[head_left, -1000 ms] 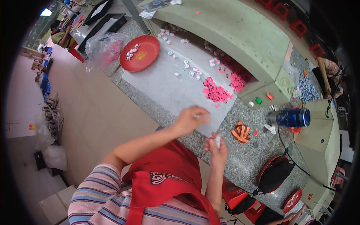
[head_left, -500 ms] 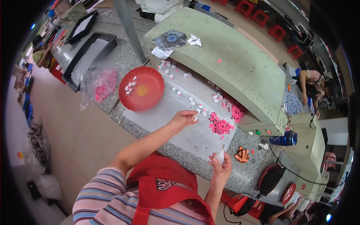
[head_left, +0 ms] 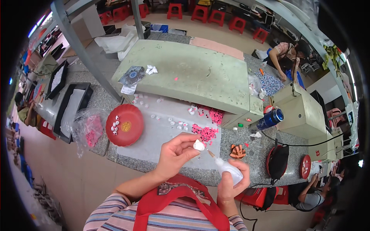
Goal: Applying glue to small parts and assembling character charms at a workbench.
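Observation:
Between thumb and fingers of my left hand (head_left: 174, 154) is a small white rounded piece (head_left: 199, 145), raised above the work sheet. My right hand (head_left: 233, 184) is closed round a white squeeze bottle (head_left: 227, 169). The bottle's narrow brownish tip points up and left, close to the white piece; I cannot tell whether they touch. Beyond my hands, several similar white pieces (head_left: 179, 125) and a heap of small pink and black pieces (head_left: 205, 133) lie on the pale sheet (head_left: 160, 143). To the left, a red scalloped dish (head_left: 133, 134) holds several white pieces.
A long pale-green metal housing (head_left: 185, 71) stands over the back of the granite table. To the right are a blue bottle (head_left: 266, 120), an orange-brown object (head_left: 237, 151) and a black cable. Black trays (head_left: 84, 98) and a plastic bag (head_left: 88, 131) sit left. Co-workers sit around.
My hands have come together, bringing the white piece and the squeeze bottle's tip close to each other. Both have moved nearer to me. The head view has turned and shifted.

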Demonstrator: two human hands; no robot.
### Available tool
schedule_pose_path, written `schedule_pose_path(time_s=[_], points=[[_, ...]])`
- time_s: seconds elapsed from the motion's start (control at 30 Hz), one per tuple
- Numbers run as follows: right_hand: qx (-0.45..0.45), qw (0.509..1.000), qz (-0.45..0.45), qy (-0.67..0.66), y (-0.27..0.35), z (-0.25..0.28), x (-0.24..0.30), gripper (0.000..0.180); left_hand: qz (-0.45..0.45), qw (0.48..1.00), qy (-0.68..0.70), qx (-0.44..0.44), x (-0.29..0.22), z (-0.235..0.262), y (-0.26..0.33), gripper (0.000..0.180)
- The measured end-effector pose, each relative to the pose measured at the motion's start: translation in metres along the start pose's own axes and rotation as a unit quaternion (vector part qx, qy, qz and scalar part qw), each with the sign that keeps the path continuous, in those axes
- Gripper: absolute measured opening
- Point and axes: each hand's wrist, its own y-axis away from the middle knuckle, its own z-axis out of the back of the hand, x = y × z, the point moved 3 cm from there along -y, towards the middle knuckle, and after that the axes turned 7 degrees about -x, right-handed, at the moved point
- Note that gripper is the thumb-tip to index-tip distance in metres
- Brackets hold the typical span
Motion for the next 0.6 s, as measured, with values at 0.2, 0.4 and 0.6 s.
schedule_pose_path(time_s=[0.2, 0.4, 0.6], points=[[0.036, 0.991, 0.099, 0.087, 0.001, 0.002, -0.004, 0.026, -0.054, 0.998, -0.041, -0.015, 0.002, 0.001, -0.002, 0.031], [0.060, 0.984, 0.134, 0.097, -0.002, -0.005, -0.007, 0.024, -0.070, 0.995, -0.054, -0.036, -0.002, 0.001, -0.003, 0.030], [0.056, 0.983, 0.151, 0.090, -0.004, -0.007, -0.009, 0.022, -0.075, 0.995, -0.058, -0.030, -0.004, 0.002, -0.003, 0.029]])
